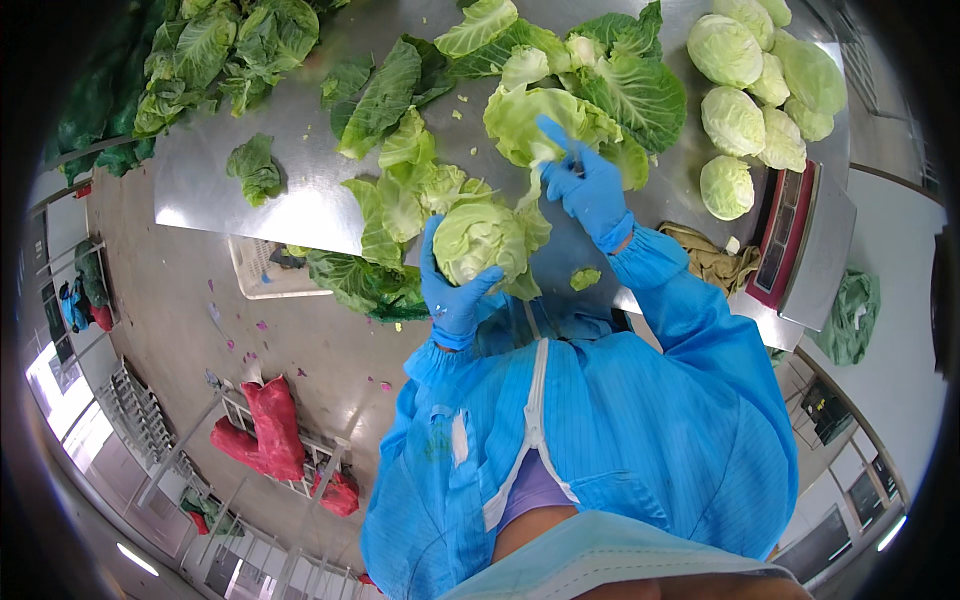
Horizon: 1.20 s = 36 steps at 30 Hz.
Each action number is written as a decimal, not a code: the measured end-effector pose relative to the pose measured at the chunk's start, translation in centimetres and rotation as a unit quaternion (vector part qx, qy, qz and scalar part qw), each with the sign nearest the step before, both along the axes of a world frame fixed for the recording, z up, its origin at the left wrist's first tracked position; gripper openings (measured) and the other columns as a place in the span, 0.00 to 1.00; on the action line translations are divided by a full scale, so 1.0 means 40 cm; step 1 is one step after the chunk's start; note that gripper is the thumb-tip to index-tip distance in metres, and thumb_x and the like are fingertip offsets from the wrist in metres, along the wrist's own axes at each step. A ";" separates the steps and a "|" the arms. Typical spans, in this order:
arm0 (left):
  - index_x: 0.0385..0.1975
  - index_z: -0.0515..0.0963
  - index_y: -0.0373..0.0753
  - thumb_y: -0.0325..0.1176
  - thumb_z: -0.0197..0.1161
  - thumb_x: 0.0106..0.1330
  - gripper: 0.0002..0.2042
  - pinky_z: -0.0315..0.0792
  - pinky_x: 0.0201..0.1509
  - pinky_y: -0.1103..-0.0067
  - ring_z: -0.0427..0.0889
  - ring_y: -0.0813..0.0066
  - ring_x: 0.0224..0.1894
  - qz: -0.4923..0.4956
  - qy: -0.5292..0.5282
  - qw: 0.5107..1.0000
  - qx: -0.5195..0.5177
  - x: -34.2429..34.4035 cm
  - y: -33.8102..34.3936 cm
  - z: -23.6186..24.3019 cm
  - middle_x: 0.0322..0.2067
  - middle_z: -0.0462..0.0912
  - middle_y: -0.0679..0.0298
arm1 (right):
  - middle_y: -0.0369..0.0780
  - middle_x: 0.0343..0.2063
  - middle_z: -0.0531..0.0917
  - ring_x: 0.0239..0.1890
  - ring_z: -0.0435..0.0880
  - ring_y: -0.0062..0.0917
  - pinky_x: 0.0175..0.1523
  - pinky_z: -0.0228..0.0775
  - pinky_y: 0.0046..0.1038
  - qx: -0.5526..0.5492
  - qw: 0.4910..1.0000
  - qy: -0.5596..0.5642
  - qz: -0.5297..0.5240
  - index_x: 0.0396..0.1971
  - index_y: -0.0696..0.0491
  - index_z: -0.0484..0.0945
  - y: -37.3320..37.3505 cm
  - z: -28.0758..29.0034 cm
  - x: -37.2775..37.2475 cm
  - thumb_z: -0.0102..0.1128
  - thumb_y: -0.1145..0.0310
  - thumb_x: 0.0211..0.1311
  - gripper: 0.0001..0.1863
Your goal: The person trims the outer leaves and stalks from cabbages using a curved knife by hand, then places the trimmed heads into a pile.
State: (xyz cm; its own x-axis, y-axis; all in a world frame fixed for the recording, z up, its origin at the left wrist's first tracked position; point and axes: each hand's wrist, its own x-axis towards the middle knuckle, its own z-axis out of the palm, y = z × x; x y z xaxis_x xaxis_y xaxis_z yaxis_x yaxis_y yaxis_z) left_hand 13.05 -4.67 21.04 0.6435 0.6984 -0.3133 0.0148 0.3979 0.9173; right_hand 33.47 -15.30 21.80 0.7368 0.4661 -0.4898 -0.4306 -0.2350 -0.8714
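Observation:
My left hand (pixel 456 303), in a blue glove, is closed around a pale green cabbage head (pixel 480 243) above the near edge of the metal table. Its thumb and fingers press the cabbage from both sides. My right hand (pixel 588 190), also gloved in blue, is raised to the right of the cabbage, beside a large loose cabbage leaf (pixel 550 122). Motion smears its fingers, and one blue tip points up and left. I cannot make out whether anything is between them. Pale leaves (pixel 400 205) lie against the left side of the held cabbage.
Trimmed cabbages (pixel 725 120) are grouped at the table's far right, above a red-framed device (pixel 783 235) and a brown cloth (pixel 708 258). Dark green leaves (pixel 385 95) litter the metal table (pixel 300 165). A white crate (pixel 262 268) stands below its left edge; red sacks (pixel 272 430) rest on a rack.

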 end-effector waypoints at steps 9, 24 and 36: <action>0.68 0.53 0.34 0.25 0.80 0.40 0.52 0.69 0.64 0.67 0.71 0.61 0.61 -0.054 -0.031 0.998 -0.030 0.021 0.015 -0.012 0.61 0.68 0.54 | 0.38 0.45 0.85 0.41 0.82 0.18 0.48 0.75 0.22 0.038 0.945 -0.017 0.325 0.56 0.51 0.77 0.008 -0.045 -0.025 0.71 0.63 0.55 0.27; 0.68 0.55 0.36 0.28 0.82 0.36 0.54 0.65 0.67 0.65 0.68 0.61 0.64 -0.092 -0.042 0.994 -0.051 0.003 0.051 -0.026 0.64 0.65 0.54 | 0.36 0.21 0.79 0.19 0.76 0.18 0.23 0.67 0.21 0.088 0.895 -0.392 0.196 0.47 0.51 0.81 0.019 -0.073 -0.097 0.63 0.72 0.57 0.16; 0.69 0.54 0.34 0.34 0.85 0.30 0.60 0.57 0.71 0.66 0.63 0.63 0.67 -0.165 -0.117 0.979 -0.036 0.040 0.091 0.052 0.66 0.62 0.58 | 0.41 0.25 0.80 0.20 0.78 0.29 0.25 0.69 0.26 0.063 0.847 -0.446 0.283 0.37 0.50 0.84 0.010 0.144 -0.035 0.64 0.72 0.55 0.09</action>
